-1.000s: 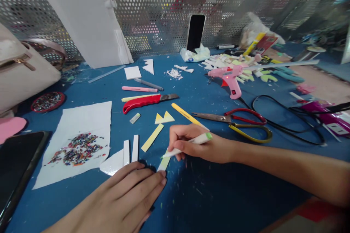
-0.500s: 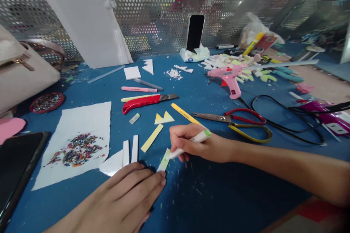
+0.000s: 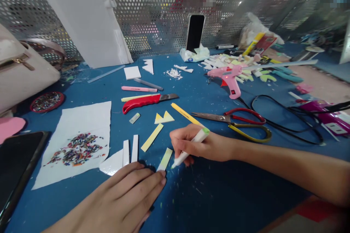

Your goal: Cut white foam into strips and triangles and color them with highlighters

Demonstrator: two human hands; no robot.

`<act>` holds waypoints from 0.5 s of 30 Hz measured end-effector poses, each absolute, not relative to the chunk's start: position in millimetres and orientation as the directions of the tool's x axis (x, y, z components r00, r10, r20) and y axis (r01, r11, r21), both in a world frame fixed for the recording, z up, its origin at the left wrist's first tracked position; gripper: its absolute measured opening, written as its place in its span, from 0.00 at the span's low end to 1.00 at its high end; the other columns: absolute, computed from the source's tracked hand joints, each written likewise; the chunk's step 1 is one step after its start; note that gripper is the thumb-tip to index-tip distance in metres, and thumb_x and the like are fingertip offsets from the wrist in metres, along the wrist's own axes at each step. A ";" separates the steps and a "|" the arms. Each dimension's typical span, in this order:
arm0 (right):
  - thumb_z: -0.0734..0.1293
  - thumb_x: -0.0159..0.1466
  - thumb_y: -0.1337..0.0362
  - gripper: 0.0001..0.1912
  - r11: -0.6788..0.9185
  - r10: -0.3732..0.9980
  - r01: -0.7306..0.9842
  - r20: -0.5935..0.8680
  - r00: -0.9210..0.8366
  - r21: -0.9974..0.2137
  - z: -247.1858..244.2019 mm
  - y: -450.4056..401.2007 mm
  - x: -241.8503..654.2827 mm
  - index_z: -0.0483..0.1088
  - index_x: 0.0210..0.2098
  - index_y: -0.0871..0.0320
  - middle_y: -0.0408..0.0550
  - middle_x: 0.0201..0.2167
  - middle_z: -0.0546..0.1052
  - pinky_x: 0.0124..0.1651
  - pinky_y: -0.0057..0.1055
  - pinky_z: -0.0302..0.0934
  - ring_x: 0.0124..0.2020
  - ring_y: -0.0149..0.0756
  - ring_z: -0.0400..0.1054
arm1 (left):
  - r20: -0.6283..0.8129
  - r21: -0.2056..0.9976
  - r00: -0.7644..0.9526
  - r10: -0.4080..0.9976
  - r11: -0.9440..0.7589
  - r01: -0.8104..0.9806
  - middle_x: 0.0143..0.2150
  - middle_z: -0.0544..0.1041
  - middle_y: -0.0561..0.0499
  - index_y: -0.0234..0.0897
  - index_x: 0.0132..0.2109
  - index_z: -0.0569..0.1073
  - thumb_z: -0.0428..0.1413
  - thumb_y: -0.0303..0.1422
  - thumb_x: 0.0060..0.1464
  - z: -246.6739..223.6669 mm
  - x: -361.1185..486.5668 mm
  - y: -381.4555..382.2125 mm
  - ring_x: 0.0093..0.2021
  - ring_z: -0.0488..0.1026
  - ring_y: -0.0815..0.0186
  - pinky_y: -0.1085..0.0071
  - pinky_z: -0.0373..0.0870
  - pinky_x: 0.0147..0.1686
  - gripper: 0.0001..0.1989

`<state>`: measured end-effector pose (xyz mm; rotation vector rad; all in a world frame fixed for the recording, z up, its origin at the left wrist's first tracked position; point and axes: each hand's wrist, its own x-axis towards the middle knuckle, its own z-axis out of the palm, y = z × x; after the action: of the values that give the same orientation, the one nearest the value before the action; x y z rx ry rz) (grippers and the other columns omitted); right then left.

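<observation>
My right hand is closed around a white marker pen with a green end. Its tip touches or hovers just above the table, right of a small strip coloured pale green and white at its lower end. My left hand lies flat, fingers stretched out, the fingertips on the strip's lower end. Beyond the strip is a yellow strip. Two white strips and a white triangular piece sit by my left fingers. A green pen cap lies farther back, near a yellow-tipped zigzag piece.
Scissors, a red-handled knife and a pink glue gun lie beyond my right hand. Paper with glittery bits is at left, beside a dark phone. Another phone stands at the back.
The marker's tip has moved off the strip, to its right and slightly nearer me. The strip and my left hand have stayed in place.
</observation>
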<state>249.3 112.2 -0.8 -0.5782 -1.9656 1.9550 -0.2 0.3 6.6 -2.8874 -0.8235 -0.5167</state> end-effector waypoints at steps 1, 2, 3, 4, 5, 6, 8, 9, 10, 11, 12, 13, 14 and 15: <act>0.64 0.71 0.48 0.22 -0.021 0.487 0.071 -0.072 -0.870 -0.997 0.0 112.1 249.1 0.68 0.31 0.61 0.42 0.25 0.71 0.25 0.21 0.61 0.24 0.26 0.68 | 0.348 0.005 0.792 0.502 -0.845 0.534 0.55 0.79 0.59 0.39 0.58 0.77 0.45 0.33 0.75 6.1 -0.1 0.1 0.53 0.74 0.71 0.73 0.49 0.70 0.17; 0.65 0.70 0.48 0.22 -0.030 0.499 0.071 -0.077 -0.863 -0.997 0.7 111.9 248.9 0.67 0.32 0.61 0.43 0.26 0.72 0.25 0.21 0.62 0.24 0.26 0.68 | 0.352 0.010 0.785 0.510 -0.841 0.542 0.55 0.79 0.59 0.39 0.58 0.77 0.45 0.34 0.75 5.7 -0.1 0.0 0.54 0.74 0.71 0.73 0.50 0.70 0.17; 0.66 0.70 0.49 0.21 -0.035 0.512 0.072 -0.080 -0.855 -0.997 1.3 111.7 248.7 0.67 0.33 0.61 0.43 0.26 0.73 0.26 0.21 0.63 0.25 0.27 0.69 | 0.352 0.015 0.781 0.515 -0.838 0.546 0.56 0.79 0.59 0.39 0.58 0.77 0.45 0.34 0.75 5.5 -0.2 -0.2 0.54 0.74 0.71 0.73 0.49 0.70 0.17; 0.66 0.70 0.49 0.20 -0.037 0.513 0.073 -0.082 -0.855 -0.997 1.7 111.5 248.5 0.67 0.33 0.61 0.43 0.27 0.73 0.27 0.21 0.63 0.26 0.27 0.70 | 0.353 0.015 0.782 0.514 -0.839 0.544 0.56 0.79 0.59 0.40 0.57 0.77 0.45 0.34 0.75 5.7 -0.3 -0.3 0.54 0.74 0.71 0.73 0.48 0.70 0.17; 0.67 0.69 0.49 0.20 -0.036 0.503 0.079 -0.086 -0.860 -0.996 1.9 111.4 248.5 0.67 0.32 0.61 0.43 0.27 0.73 0.28 0.22 0.64 0.27 0.27 0.70 | 0.354 0.013 0.783 0.511 -0.840 0.542 0.55 0.79 0.60 0.40 0.57 0.77 0.45 0.34 0.75 6.1 -0.3 -0.3 0.53 0.74 0.71 0.73 0.48 0.70 0.17; 0.67 0.69 0.49 0.21 -0.034 0.488 0.083 -0.089 -0.868 -0.996 2.0 111.3 248.4 0.67 0.31 0.61 0.43 0.26 0.72 0.28 0.22 0.64 0.27 0.27 0.70 | 0.356 0.008 0.786 0.506 -0.842 0.539 0.55 0.80 0.60 0.40 0.57 0.77 0.44 0.33 0.75 6.7 -0.3 -0.3 0.53 0.74 0.71 0.73 0.48 0.70 0.17; 0.67 0.69 0.49 0.21 -0.038 0.475 0.074 -0.083 -0.876 -0.997 1.8 111.2 248.6 0.67 0.31 0.61 0.44 0.26 0.72 0.28 0.21 0.64 0.26 0.27 0.70 | 0.346 -0.010 0.798 0.494 -0.848 0.530 0.55 0.80 0.60 0.39 0.57 0.77 0.43 0.33 0.75 7.8 -0.2 0.0 0.52 0.74 0.71 0.73 0.48 0.70 0.18; 0.67 0.69 0.50 0.20 -0.037 0.481 0.073 -0.082 -0.873 -0.997 1.6 111.3 248.8 0.68 0.32 0.62 0.44 0.28 0.73 0.28 0.21 0.64 0.26 0.27 0.69 | 0.345 -0.011 0.797 0.496 -0.847 0.532 0.55 0.80 0.60 0.40 0.57 0.77 0.43 0.32 0.75 8.2 0.0 0.1 0.52 0.74 0.71 0.73 0.47 0.70 0.18; 0.67 0.69 0.50 0.19 -0.029 0.491 0.080 -0.084 -0.867 -0.996 1.6 111.4 249.1 0.68 0.34 0.62 0.45 0.29 0.74 0.28 0.21 0.64 0.26 0.26 0.69 | 0.342 -0.009 0.797 0.499 -0.846 0.533 0.55 0.79 0.61 0.40 0.57 0.77 0.43 0.33 0.75 8.4 0.2 0.3 0.53 0.74 0.71 0.72 0.46 0.70 0.18; 0.68 0.69 0.51 0.18 -0.018 0.491 0.092 -0.089 -0.867 -0.996 1.6 111.5 249.3 0.69 0.35 0.62 0.45 0.29 0.75 0.29 0.20 0.64 0.27 0.26 0.69 | 0.338 -0.004 0.797 0.500 -0.846 0.533 0.55 0.79 0.61 0.40 0.57 0.77 0.43 0.32 0.75 8.4 0.4 0.5 0.53 0.74 0.72 0.72 0.44 0.70 0.18; 0.67 0.69 0.51 0.18 -0.006 0.481 0.102 -0.093 -0.872 -0.995 1.6 111.6 249.6 0.69 0.35 0.62 0.45 0.29 0.75 0.29 0.20 0.64 0.27 0.26 0.69 | 0.338 0.002 0.797 0.500 -0.847 0.531 0.55 0.79 0.61 0.40 0.57 0.77 0.42 0.32 0.76 8.3 0.5 0.7 0.53 0.74 0.72 0.72 0.44 0.71 0.19; 0.67 0.70 0.52 0.18 0.003 0.468 0.106 -0.092 -0.879 -0.994 1.7 111.7 249.9 0.70 0.34 0.62 0.45 0.28 0.75 0.28 0.20 0.63 0.26 0.26 0.70 | 0.344 0.006 0.795 0.501 -0.847 0.531 0.55 0.80 0.61 0.40 0.56 0.77 0.42 0.32 0.76 8.2 0.6 0.9 0.52 0.74 0.72 0.72 0.44 0.70 0.19; 0.66 0.70 0.52 0.19 0.002 0.460 0.102 -0.089 -0.883 -0.995 1.9 111.8 250.1 0.70 0.32 0.62 0.44 0.27 0.74 0.28 0.19 0.63 0.26 0.26 0.70 | 0.348 0.009 0.792 0.502 -0.846 0.532 0.54 0.80 0.60 0.40 0.56 0.77 0.42 0.32 0.76 8.2 0.7 1.2 0.52 0.75 0.72 0.72 0.45 0.70 0.19; 0.66 0.70 0.51 0.20 -0.004 0.457 0.093 -0.085 -0.885 -0.996 2.2 111.8 250.2 0.69 0.31 0.62 0.44 0.27 0.73 0.27 0.19 0.63 0.26 0.26 0.69 | 0.354 0.009 0.789 0.502 -0.846 0.534 0.54 0.80 0.60 0.39 0.56 0.78 0.42 0.31 0.76 8.3 0.7 1.5 0.52 0.75 0.72 0.73 0.45 0.70 0.19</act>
<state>250.2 111.8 2.2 -0.5758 -2.0086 1.9720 0.7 1.5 8.3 -2.8851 -0.8372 -0.5311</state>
